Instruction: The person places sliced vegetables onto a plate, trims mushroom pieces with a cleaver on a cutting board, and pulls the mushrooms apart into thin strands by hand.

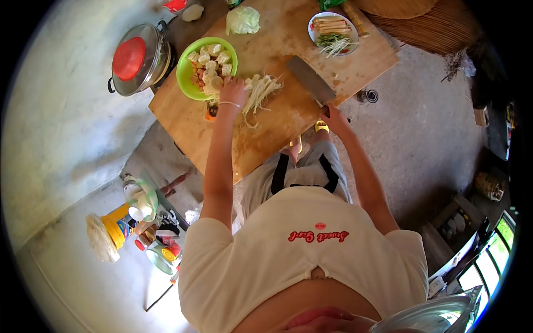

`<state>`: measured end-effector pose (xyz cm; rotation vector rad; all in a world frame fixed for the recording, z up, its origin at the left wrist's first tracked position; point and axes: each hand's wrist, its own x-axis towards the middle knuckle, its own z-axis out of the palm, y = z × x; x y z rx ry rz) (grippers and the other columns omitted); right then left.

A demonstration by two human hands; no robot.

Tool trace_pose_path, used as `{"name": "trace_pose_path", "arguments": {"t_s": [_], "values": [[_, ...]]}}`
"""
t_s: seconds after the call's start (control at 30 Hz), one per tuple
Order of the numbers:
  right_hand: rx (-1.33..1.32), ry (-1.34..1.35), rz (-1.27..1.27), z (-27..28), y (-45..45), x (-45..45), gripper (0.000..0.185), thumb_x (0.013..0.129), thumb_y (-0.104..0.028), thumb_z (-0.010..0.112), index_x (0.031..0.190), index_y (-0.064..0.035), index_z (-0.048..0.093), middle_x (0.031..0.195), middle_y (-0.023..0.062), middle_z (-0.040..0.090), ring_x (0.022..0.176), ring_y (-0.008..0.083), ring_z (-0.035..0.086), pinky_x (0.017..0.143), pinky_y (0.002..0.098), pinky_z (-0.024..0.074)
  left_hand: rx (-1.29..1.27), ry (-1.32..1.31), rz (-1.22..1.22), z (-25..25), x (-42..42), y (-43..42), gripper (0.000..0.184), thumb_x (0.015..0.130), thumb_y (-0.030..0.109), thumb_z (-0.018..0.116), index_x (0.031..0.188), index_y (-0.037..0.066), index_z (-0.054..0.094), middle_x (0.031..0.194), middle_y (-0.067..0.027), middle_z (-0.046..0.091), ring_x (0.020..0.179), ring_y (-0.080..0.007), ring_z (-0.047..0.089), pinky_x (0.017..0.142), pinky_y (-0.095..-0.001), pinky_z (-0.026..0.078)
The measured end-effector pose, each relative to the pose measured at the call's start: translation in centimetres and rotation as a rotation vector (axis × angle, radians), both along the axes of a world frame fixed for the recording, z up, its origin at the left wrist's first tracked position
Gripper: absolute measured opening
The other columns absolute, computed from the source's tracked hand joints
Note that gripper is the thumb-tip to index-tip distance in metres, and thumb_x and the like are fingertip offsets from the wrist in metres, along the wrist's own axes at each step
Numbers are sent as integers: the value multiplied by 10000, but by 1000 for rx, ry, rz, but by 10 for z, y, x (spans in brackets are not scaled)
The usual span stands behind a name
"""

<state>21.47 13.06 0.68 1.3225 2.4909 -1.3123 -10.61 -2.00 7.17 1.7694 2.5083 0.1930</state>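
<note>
My right hand (336, 119) is closed around the handle of a cleaver (311, 80), whose broad blade lies over the wooden table near its right edge. My left hand (232, 90) is at the lower right rim of a green bowl (180, 77), fingers curled downward; what they hold is hidden. In the bowl are pale ridged chunks (211, 65) and smaller orange-brown pieces (197, 75). Just right of my left hand lies a loose pile of thin pale shreds (261, 91). A small orange-and-dark packet (211, 111) lies beside my left wrist.
A white plate (312, 38) with pale sticks and green stems stands at the table's far right. A cabbage (242, 20) sits at the far side. Left of the wooden table (189, 127) is a lidded pot (158, 61) with a red basin (129, 58) on top.
</note>
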Motion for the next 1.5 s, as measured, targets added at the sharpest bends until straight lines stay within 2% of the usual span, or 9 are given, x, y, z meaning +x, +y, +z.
{"name": "trace_pose_path", "arguments": {"t_s": [0.1, 0.17, 0.37, 0.57, 0.8, 1.1, 1.17, 1.33, 1.5], "values": [[7, -21, 2, -4, 2, 1, 422, 774, -294, 574, 1101, -52, 462, 880, 175, 601, 830, 327, 583, 696, 397, 456, 65, 245, -7, -44, 7, 30, 167, 735, 151, 540, 862, 43, 542, 869, -105, 608, 835, -277, 569, 725, -388, 446], [0, 1, -6, -5, 4, 0, 425, 774, -294, 573, 1105, -52, 460, 875, 174, 601, 821, 323, 585, 692, 394, 456, -152, 155, 135, -61, 6, 50, 189, 752, 157, 525, 908, 49, 527, 913, -126, 591, 843, -285, 576, 715, -393, 456], [32, 21, 6, -12, 3, 1, 412, 766, -244, 591, 1100, -41, 461, 857, 169, 606, 795, 304, 596, 674, 379, 461, -232, -122, 364, -72, 8, 62, 277, 769, 245, 559, 942, 34, 511, 945, -170, 569, 835, -317, 576, 722, -415, 466], [33, 20, 9, 5, 1, 0, 412, 753, -296, 566, 1072, -61, 454, 871, 199, 594, 808, 368, 574, 687, 430, 457, -245, -322, 294, -72, -6, 51, 510, 718, 370, 607, 1019, -26, 498, 1021, -232, 516, 917, -362, 523, 783, -413, 434], [48, 26, 24, 5, 2, -2, 400, 754, -302, 565, 1050, -56, 456, 873, 205, 593, 814, 372, 572, 688, 433, 456, -370, -466, 271, -74, -16, 50, 528, 677, 395, 633, 957, -39, 522, 918, -230, 563, 874, -364, 535, 780, -424, 426], [29, -38, 31, 4, 4, -3, 421, 755, -296, 564, 1080, -54, 450, 888, 207, 592, 830, 376, 568, 694, 440, 453, 304, -589, 339, -44, 16, 3, 400, 791, 282, 598, 1042, -14, 500, 880, -186, 599, 838, -314, 576, 729, -351, 443], [-23, 19, 11, -8, 4, 0, 466, 764, -269, 594, 1142, -46, 439, 906, 180, 604, 841, 334, 588, 706, 391, 460, 451, -752, 511, -21, 24, -4, 363, 830, 299, 543, 1033, 0, 510, 892, -180, 594, 821, -316, 576, 704, -351, 446], [-45, -3, 27, -9, 7, 0, 467, 773, -260, 586, 1149, -28, 432, 900, 167, 609, 819, 313, 598, 699, 377, 465, 748, -1172, 637, -19, 15, -13, 451, 823, 289, 591, 1125, -30, 487, 1018, -71, 577, 911, -171, 530, 809, -278, 408], [-69, 24, 4, -17, 9, 4, 448, 774, -264, 578, 1136, -37, 442, 903, 162, 610, 757, 283, 619, 683, 375, 472, 657, -875, 661, -4, 7, -16, 426, 847, 232, 559, 1166, -27, 445, 1037, -88, 571, 952, -172, 522, 849, -268, 388]]}}
